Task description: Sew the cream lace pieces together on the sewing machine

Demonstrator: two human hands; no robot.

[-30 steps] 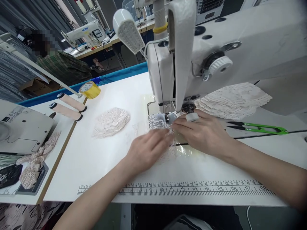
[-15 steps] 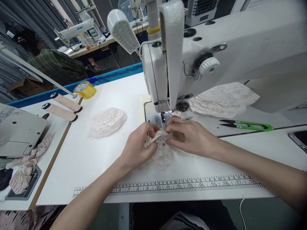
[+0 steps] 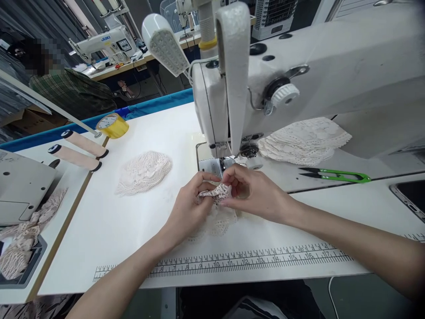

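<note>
A piece of cream lace (image 3: 221, 221) hangs between my hands, just in front of the needle area of a white sewing machine (image 3: 212, 106). My left hand (image 3: 191, 201) pinches the lace's folded upper edge from the left. On the other side, my right hand (image 3: 255, 192) has its fingers curled on the same edge, close under the presser foot (image 3: 223, 166). Part of the lace is hidden by my fingers. A lace stack (image 3: 144, 173) lies on the table to the left, and a larger lace pile (image 3: 302, 141) sits behind the machine head.
Green thread snips (image 3: 338, 175) and a phone (image 3: 410, 197) lie at the right. Yellow tape (image 3: 113, 126) and two thread cones (image 3: 75, 157) are at the left. A printed ruler (image 3: 232, 261) runs along the front edge. A person (image 3: 71, 91) sits beyond the table.
Both hands have drawn slightly closer together, and the lace edge between them is now more bunched and turned. The whole view has shifted a little.
</note>
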